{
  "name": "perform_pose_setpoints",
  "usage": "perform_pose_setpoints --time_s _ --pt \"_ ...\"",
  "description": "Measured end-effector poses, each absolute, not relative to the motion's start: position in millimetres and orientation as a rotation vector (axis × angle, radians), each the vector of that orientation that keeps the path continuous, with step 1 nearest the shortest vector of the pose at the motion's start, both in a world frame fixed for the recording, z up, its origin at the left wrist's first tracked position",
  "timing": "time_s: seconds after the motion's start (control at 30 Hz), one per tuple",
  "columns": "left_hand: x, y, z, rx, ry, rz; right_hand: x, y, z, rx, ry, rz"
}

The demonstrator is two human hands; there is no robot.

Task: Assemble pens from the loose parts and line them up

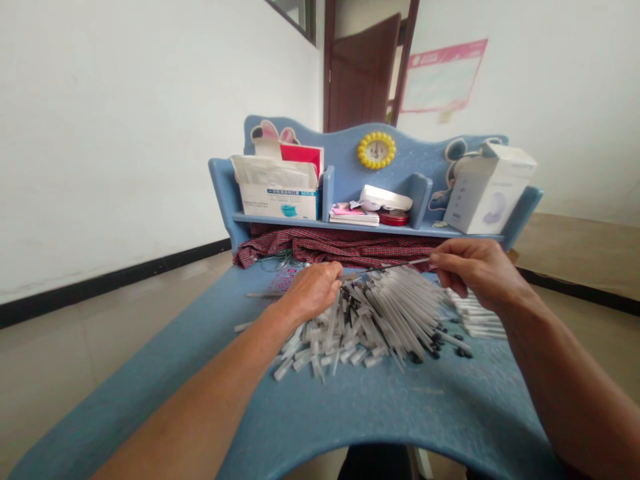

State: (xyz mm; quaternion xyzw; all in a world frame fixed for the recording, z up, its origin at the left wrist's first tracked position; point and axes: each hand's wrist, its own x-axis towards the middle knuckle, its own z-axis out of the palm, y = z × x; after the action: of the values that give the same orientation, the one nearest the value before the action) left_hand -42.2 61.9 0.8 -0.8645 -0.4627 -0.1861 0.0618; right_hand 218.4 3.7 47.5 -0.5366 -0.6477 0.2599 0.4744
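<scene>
A thin dark stick (383,268) spans the gap between my two hands above a heap of pieces. My left hand (315,288) is closed at its left end, with the fingertips partly hidden. At the other end, my right hand (470,267) pinches a slim translucent tube (419,261) that is in line with the stick. Below lie many long translucent tubes (407,310), fanned out side by side. Short clear pieces (320,343) are scattered nearer to me, and small black caps (463,351) lie at the right of the heap.
The blue table (430,407) has a curved front edge. At its back, a shelf holds a face mask box (280,200), a white box (490,190) and a yellow flower-shaped clock (376,151). Red checked cloth (345,247) lies beneath. White bundled pieces (480,317) sit at right.
</scene>
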Motion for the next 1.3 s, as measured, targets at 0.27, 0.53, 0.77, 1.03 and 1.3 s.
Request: perform_pose_setpoints --time_s 0.27,0.53,0.77,1.03,1.3 --pt "-40 60 1 -2.615 -1.425 -0.552 219 5 45 -1.321 -1.614 0.637" --pt "-37 55 4 -2.609 -1.451 -0.510 214 2 45 -1.309 -1.627 0.668" --pt "-38 56 3 -2.648 -1.413 -0.528 216 5 43 -1.317 -1.595 0.656" --pt "-35 53 5 -2.757 -1.350 -0.592 218 8 40 -1.296 -1.546 0.668" --pt "-32 49 8 -2.872 -1.298 -0.723 209 4 36 -1.146 -1.558 0.855"
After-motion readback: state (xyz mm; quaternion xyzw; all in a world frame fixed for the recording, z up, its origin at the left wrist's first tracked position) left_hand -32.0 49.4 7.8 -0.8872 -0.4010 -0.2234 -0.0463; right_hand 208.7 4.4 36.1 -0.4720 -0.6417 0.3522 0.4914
